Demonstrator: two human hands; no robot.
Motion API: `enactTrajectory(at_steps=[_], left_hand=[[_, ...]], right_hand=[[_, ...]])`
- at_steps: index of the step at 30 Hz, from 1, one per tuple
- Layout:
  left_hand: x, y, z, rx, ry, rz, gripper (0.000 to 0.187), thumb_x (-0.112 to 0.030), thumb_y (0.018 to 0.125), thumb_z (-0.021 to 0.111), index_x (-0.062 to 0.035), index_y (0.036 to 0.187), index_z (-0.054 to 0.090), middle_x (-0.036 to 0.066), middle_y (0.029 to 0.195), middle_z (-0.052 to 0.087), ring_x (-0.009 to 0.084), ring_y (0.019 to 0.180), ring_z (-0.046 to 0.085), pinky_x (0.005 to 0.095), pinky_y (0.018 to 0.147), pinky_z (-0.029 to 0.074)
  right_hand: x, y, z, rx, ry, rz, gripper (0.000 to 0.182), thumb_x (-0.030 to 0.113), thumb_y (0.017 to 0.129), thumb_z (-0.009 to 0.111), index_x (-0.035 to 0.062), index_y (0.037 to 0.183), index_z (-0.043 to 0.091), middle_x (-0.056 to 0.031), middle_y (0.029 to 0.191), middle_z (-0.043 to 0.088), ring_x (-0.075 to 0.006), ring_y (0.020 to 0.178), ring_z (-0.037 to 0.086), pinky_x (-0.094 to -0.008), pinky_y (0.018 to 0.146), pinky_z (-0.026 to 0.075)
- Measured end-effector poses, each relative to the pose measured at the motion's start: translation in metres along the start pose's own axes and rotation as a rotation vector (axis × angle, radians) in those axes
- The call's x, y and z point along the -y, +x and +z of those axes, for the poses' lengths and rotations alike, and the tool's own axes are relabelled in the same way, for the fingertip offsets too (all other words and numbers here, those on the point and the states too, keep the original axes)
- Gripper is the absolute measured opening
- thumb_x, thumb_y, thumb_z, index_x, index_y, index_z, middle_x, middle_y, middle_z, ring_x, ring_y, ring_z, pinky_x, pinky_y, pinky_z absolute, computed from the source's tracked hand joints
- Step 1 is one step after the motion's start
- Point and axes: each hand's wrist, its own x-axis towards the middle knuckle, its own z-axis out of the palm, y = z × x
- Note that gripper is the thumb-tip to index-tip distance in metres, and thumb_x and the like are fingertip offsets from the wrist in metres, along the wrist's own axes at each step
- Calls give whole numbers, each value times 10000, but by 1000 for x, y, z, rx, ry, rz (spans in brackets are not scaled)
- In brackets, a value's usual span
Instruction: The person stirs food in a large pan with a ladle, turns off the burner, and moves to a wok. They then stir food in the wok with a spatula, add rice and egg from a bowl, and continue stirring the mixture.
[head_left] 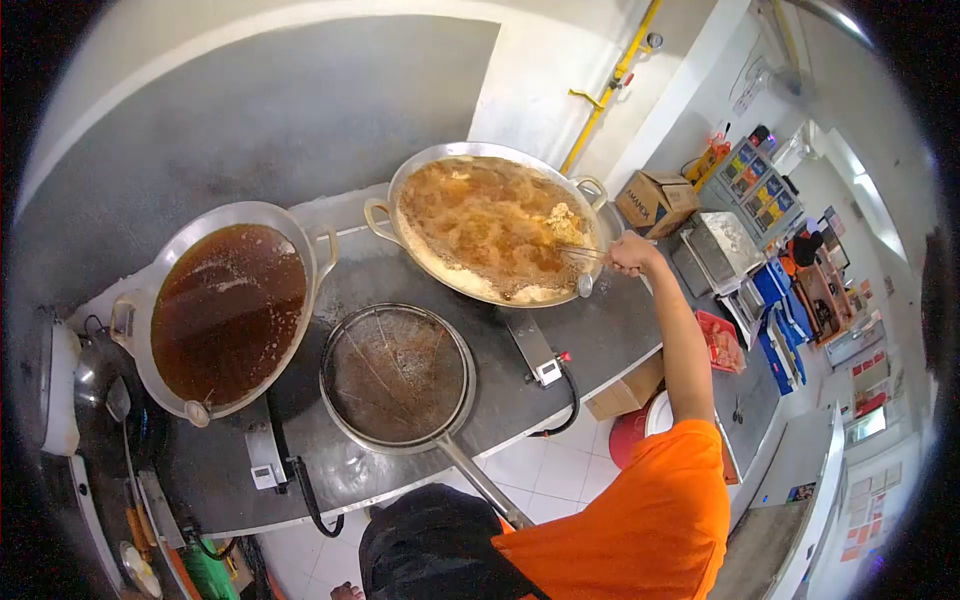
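While your left hand barely shows at the lower edge, its opening and contents impossible to tell, your right hand is closed around a slim, silvery metal utensil. Utensil: far end in bubbling amber oil, near a pale golden, crumbly clump; probably light, stiff, perhaps slick; hold its outer end. Wide, round metal pan around the oil: likely heavy, hot; grasp only its loop handles, protected.
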Motion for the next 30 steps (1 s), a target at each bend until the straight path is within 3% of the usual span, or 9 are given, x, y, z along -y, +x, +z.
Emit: enactTrajectory(at_steps=[8, 13, 16, 18, 19, 22, 25, 30], left_hand=[[-29, 1, 11, -32, -19, -53, 278, -177, 843, 532, -24, 1072, 566, 92, 922, 620, 207, 742, 604, 325, 552, 498], [-52, 5, 16, -45, -9, -92, 251, -206, 850, 519, -41, 1034, 560, 77, 900, 598, 205, 732, 579, 325, 547, 481], [-56, 4, 17, -59, -9, -117, 238, -224, 854, 512, -52, 1012, 556, 68, 887, 586, 204, 726, 564, 324, 544, 471], [-58, 0, 16, -75, -14, -130, 230, -236, 857, 507, -59, 997, 554, 62, 878, 577, 203, 722, 554, 324, 542, 464], [-57, -2, 13, -83, -16, -138, 227, -242, 858, 504, -62, 989, 553, 60, 873, 573, 202, 721, 549, 324, 541, 461], [-54, -4, 8, -103, -22, -158, 220, -260, 862, 497, -73, 966, 549, 51, 860, 560, 201, 715, 534, 324, 538, 451], [-55, 0, 4, -117, -23, -174, 216, -277, 867, 490, -84, 944, 545, 42, 847, 547, 200, 709, 519, 324, 535, 441], [-60, 14, 2, -128, -9, -203, 217, -307, 874, 477, -101, 906, 539, 27, 825, 525, 198, 699, 494, 323, 529, 424]], right_hand=[[53, -17, -37, 9, -416, 143, 232, 166, 689, 705, 14, 547, 605, -61, 481, 526, -134, 342, 428, -279, 317, 300], [85, 10, -48, 72, -655, 75, 228, 175, 623, 727, 7, 540, 597, -73, 460, 521, -157, 346, 448, -295, 327, 325], [114, 14, -31, 116, -859, 84, 190, 167, 621, 709, 1, 584, 626, -90, 540, 592, -187, 434, 542, -336, 391, 401], [142, -3, -12, -24, -1045, 69, 119, 139, 621, 653, 24, 642, 671, -119, 678, 660, -241, 634, 635, -371, 556, 479], [152, -12, -3, -21, -1046, 68, 119, 139, 621, 653, 24, 642, 671, -119, 678, 660, -241, 634, 635, -371, 556, 479], [160, -37, 13, -98, -1105, -52, 258, 113, 641, 653, 12, 876, 682, -141, 864, 694, -283, 831, 679, -382, 672, 535], [149, -56, 21, -176, -1059, -107, 294, 107, 663, 643, 12, 941, 669, -174, 947, 679, -303, 903, 667, -415, 728, 541], [135, -107, 22, -257, -1047, -141, 266, 92, 697, 632, 9, 948, 665, -203, 950, 667, -345, 912, 653, -440, 760, 537]])
